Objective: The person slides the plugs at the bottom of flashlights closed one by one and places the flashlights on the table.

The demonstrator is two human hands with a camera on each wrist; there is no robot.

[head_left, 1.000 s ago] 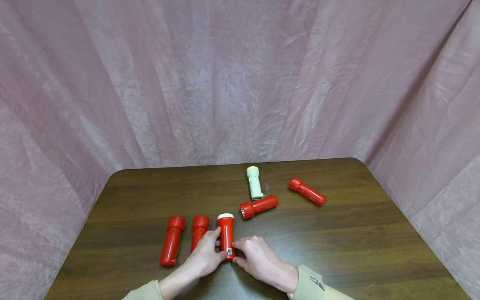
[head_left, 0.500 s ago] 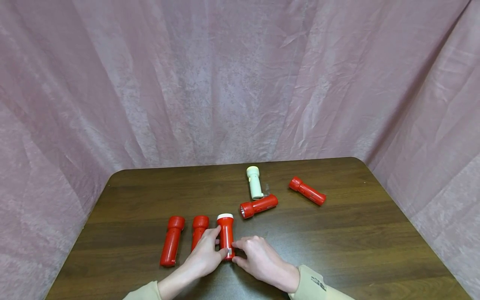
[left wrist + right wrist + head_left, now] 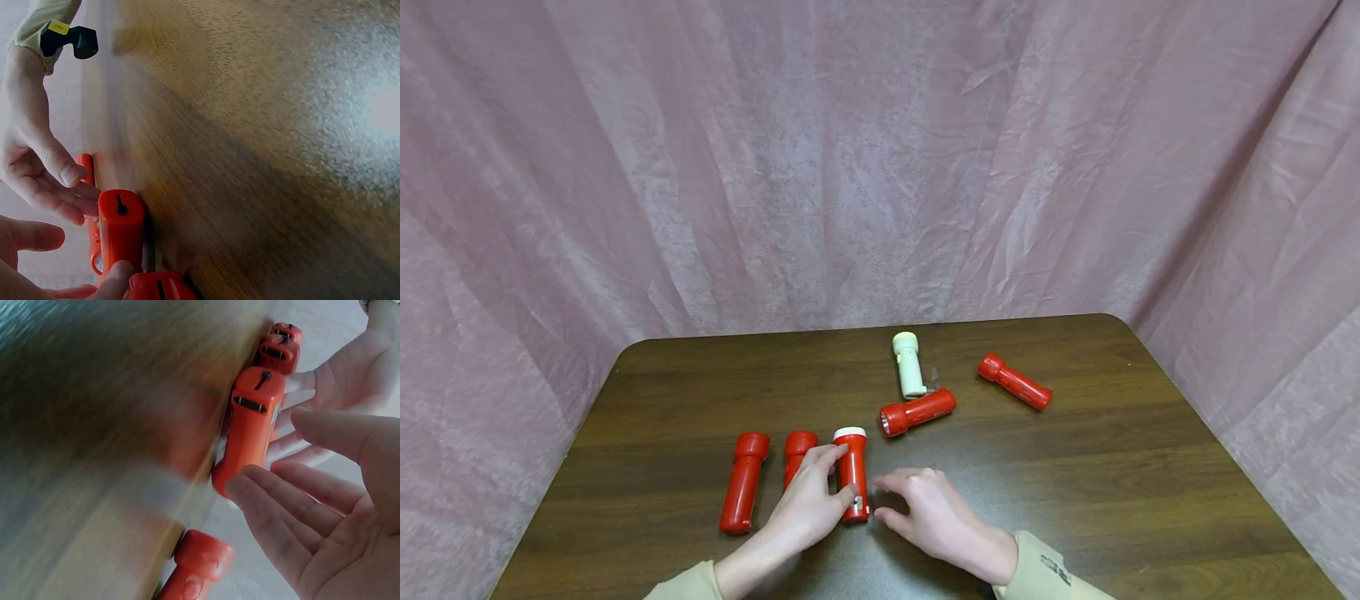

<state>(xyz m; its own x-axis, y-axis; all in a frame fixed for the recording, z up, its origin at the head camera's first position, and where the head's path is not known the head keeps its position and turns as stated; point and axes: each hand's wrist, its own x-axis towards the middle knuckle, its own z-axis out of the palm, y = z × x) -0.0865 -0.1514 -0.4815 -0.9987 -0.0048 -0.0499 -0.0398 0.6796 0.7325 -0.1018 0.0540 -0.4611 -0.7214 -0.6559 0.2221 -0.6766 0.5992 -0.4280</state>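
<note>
A red flashlight with a white rim lies on the wooden table, its head toward the far side. My left hand lies along its left side, fingers fairly straight; the fingertips and thumb touch it. To its right, slightly apart, my right hand hovers with fingers spread, holding nothing. That gap also shows in the right wrist view, beside the flashlight's end. A second red flashlight is partly hidden under my left hand. Further left lies a third red flashlight, roughly parallel.
Toward the back of the table lie a pale green flashlight, a red flashlight close to its end, and another red flashlight to the right. A pink curtain hangs behind the table.
My right hand has come away from the white-rimmed flashlight, a little to the right. My left fingers have shifted slightly up over its side. The other flashlights have stayed put.
</note>
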